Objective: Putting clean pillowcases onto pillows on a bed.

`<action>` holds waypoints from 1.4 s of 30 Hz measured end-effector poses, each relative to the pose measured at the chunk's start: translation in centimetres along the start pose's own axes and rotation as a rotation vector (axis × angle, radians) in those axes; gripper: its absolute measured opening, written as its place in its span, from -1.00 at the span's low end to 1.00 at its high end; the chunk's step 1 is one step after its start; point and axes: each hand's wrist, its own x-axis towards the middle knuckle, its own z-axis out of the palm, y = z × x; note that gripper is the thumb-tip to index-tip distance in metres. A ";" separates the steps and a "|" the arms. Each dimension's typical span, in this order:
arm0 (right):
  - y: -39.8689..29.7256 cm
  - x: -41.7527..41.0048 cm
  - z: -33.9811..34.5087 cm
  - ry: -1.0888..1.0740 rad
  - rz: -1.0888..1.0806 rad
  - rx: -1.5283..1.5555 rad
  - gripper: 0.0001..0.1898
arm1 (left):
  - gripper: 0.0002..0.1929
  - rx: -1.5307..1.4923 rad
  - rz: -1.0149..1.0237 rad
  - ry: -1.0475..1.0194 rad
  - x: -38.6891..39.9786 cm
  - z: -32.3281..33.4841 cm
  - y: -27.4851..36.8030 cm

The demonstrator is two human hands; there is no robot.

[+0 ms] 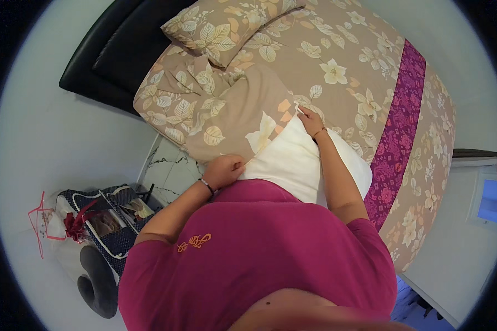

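A white pillow [292, 159] lies against my body at the near edge of the bed, partly inside a beige floral pillowcase [248, 103]. My left hand [227, 170] pinches the near corner of the pillowcase's open edge, close to my waist. At the far end of that same edge, my right hand [311, 121] grips the fabric between thumb and fingers, its wrist above the white pillow. The rest of the pillowcase lies bunched on the bed towards the headboard. Another floral pillow [219, 33] rests on the bed beyond it.
A matching floral sheet [335, 45] covers the bed, with a magenta patterned runner [401, 124] across it. The black headboard [120, 53] stands at upper left. Bags [107, 223] and a grey neck pillow [97, 283] are at lower left, beside marble-patterned floor tiles [170, 169].
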 end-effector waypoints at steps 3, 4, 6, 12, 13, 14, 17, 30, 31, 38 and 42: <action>-5.9 -2.7 -0.4 0.033 0.094 -0.164 -0.57 | -0.84 0.331 -0.029 0.042 -2.2 -0.9 -1.8; -8.3 -4.2 -0.5 0.061 0.169 -0.244 -0.56 | -0.84 0.351 -0.066 0.108 -3.0 -0.5 -3.0; -10.6 -7.1 -0.4 0.073 -0.142 -0.415 -0.55 | -0.81 0.361 -0.157 0.181 -3.9 0.5 -4.7; -13.5 -14.9 4.2 -0.318 -0.557 -0.876 -0.39 | -0.83 0.293 -0.121 0.391 -4.4 1.9 -3.9; -13.3 -15.1 4.5 -0.325 -0.556 -0.882 -0.39 | -0.83 0.285 -0.124 0.393 -4.2 2.0 -4.3; -13.3 -15.2 4.7 -0.322 -0.565 -0.920 -0.38 | -0.85 0.280 -0.112 0.381 -3.8 2.1 -4.9; -13.3 -14.9 5.1 -0.346 -0.554 -0.968 -0.38 | -0.87 0.235 -0.118 0.358 -3.3 2.1 -5.2; -10.1 -12.9 6.9 -0.357 -0.496 -1.066 -0.46 | -0.86 -0.136 -0.043 0.043 -3.2 2.5 -6.3; -10.0 -12.7 7.0 -0.366 -0.493 -1.077 -0.47 | -0.86 -0.136 -0.043 0.041 -2.8 3.1 -6.4; -9.7 -12.1 6.8 -0.391 -0.423 -1.098 -0.50 | -0.75 -0.174 0.031 -0.095 -1.6 3.8 -7.4; -10.4 -12.2 5.1 -0.298 -0.523 -0.850 -0.50 | -0.57 -0.125 -0.419 -0.157 -3.4 1.6 -7.0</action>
